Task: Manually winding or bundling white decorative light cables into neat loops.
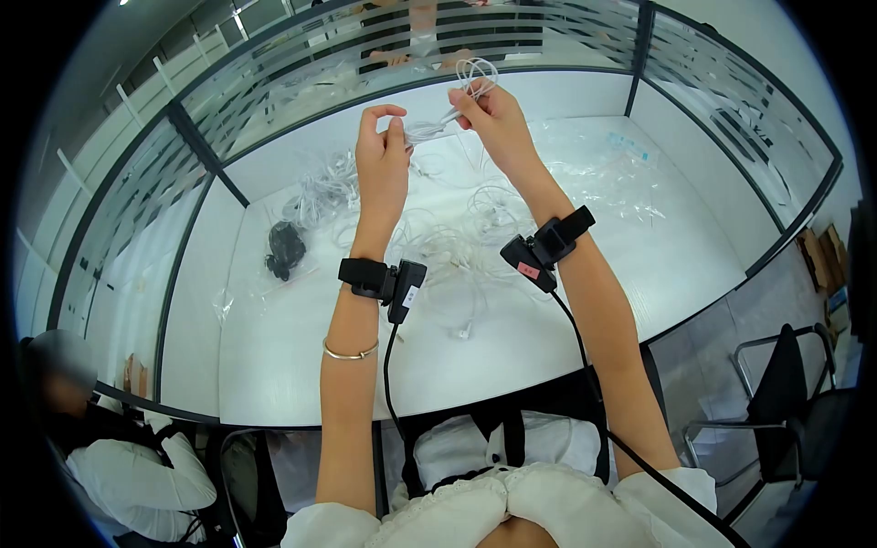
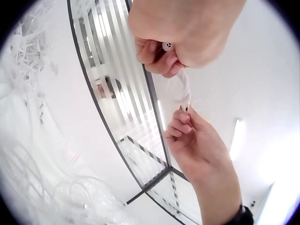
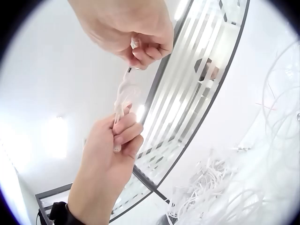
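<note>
Both hands are raised above the white table, holding one bundle of white earphone cable between them. My left hand pinches one end of the bundle; in the left wrist view an earbud shows inside its curled fingers. My right hand grips the other end, with loops of cable sticking out above it. In the right wrist view the stretched cable runs from my right hand down to my left hand.
A tangle of white earphone cables covers the table's middle. Clear plastic bags lie at the right, a black object in a bag at the left. Glass partitions fence the table. Another person sits lower left; chairs stand right.
</note>
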